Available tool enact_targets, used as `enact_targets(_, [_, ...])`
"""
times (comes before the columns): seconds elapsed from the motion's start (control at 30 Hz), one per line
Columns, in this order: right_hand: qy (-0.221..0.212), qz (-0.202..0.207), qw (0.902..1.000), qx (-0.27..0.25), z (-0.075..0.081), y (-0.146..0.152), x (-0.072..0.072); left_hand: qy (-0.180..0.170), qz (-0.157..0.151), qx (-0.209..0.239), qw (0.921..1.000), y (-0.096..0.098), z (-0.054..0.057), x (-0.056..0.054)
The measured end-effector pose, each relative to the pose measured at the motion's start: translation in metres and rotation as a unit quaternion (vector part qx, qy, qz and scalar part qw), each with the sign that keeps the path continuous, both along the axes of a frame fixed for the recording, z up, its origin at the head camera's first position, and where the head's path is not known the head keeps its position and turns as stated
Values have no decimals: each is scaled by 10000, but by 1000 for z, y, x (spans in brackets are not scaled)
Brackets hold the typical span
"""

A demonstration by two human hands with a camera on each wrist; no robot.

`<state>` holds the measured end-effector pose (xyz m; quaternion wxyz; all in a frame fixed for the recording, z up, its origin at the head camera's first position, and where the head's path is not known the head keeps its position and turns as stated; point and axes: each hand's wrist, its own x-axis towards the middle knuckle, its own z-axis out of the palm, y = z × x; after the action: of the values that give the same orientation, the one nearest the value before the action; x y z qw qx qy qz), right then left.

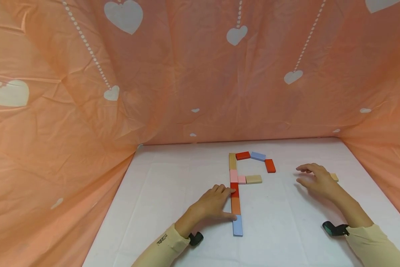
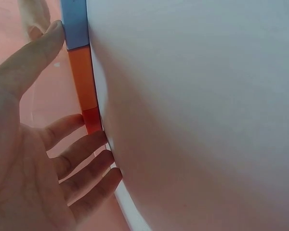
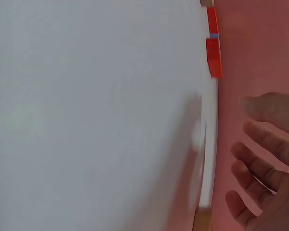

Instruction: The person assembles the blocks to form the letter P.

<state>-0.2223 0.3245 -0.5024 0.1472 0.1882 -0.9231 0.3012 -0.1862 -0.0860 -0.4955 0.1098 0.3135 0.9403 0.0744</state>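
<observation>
Flat coloured blocks form a P-like outline on the white table. In its upright column, a natural wood block (image 1: 232,161) sits above a pink block (image 1: 233,175), then a red block (image 1: 235,192), an orange block (image 1: 235,205) and a light blue block (image 1: 238,227). My left hand (image 1: 213,202) spans the column's left side, index fingertip on the red block and thumb at the blue block's upper end. Hovering apart from the outline, my right hand (image 1: 318,181) holds nothing, its fingers loosely bent. Behind it, another wood block (image 1: 334,177) is partly hidden.
Curving from the column's top are a red block (image 1: 243,155), a blue block (image 1: 258,156) and a second red block (image 1: 270,165). A small pink block (image 1: 241,180) and a wood block (image 1: 253,179) branch rightward. Orange cloth (image 1: 200,92) with white hearts surrounds the table (image 1: 160,178).
</observation>
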Motion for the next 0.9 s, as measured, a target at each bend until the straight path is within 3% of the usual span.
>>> enact_targets(0.3, [-684,-965,9930,16,-2,29,10,-5,29,-24,10000,1,-1,0])
enact_targets(0.57, [-915,-1555,9835,89,-3,50,16,13,12,-17,10000,2,0,0])
enact_targets(0.9, [-1453,-1819,9725,44,-2,60,18,-41,64,-4,10000,1,1,1])
